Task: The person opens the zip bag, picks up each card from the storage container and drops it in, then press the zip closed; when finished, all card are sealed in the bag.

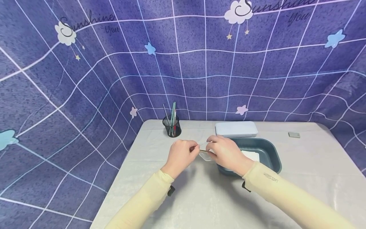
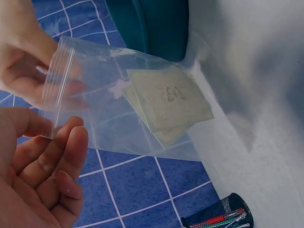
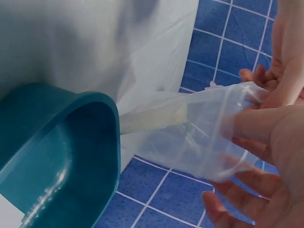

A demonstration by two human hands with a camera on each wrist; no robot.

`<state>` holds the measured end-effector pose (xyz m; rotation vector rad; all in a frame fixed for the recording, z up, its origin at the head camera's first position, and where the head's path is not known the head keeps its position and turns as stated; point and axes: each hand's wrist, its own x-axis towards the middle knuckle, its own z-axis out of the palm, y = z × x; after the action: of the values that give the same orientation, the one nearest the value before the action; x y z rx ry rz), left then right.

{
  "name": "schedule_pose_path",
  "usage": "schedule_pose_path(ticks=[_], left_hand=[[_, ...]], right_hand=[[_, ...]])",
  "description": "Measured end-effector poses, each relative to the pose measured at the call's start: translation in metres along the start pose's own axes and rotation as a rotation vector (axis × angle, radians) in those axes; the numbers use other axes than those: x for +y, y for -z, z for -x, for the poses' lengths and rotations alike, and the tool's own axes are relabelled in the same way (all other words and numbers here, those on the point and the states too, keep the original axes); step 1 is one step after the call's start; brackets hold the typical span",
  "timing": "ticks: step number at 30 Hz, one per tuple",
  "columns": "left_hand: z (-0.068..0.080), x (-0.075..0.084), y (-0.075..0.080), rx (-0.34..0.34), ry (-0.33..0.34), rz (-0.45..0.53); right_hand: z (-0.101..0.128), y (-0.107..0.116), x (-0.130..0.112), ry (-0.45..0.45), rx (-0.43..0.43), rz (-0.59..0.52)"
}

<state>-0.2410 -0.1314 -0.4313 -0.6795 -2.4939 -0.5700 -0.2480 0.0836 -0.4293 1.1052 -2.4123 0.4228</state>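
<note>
A clear zip-lock bag (image 2: 109, 128) hangs between my two hands over the table. Inside it lie a few pale yellowish square papers (image 2: 173, 99), the front one bearing a small butterfly print. At one end of the zip edge, my left hand (image 1: 183, 155) pinches the bag between thumb and fingers. My right hand (image 1: 227, 154) holds the same edge at the other end; in the right wrist view some of its fingers (image 3: 249, 126) show through or behind the plastic. Whether a fingertip is inside the mouth I cannot tell.
A dark teal tray (image 1: 271, 156) with white paper (image 1: 251, 156) in it stands right under my right hand. Behind it is a white case (image 1: 236, 129). A black mesh pen cup (image 1: 172, 128) stands back left, a small grey block (image 1: 294, 135) back right.
</note>
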Motion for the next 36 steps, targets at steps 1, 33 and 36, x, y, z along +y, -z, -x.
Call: schedule_pose_path(ticks=[1,33,36], left_hand=[[0.000,0.000,0.000,0.000,0.001,-0.002],[0.000,0.003,0.005,-0.021,0.024,0.000],[0.001,0.003,0.005,-0.024,0.027,0.000]], right_hand=[[0.001,0.003,-0.001,0.002,0.010,-0.006],[0.064,0.031,0.110,-0.269,-0.100,0.012],[0.071,0.026,0.119,-0.289,-0.140,0.021]])
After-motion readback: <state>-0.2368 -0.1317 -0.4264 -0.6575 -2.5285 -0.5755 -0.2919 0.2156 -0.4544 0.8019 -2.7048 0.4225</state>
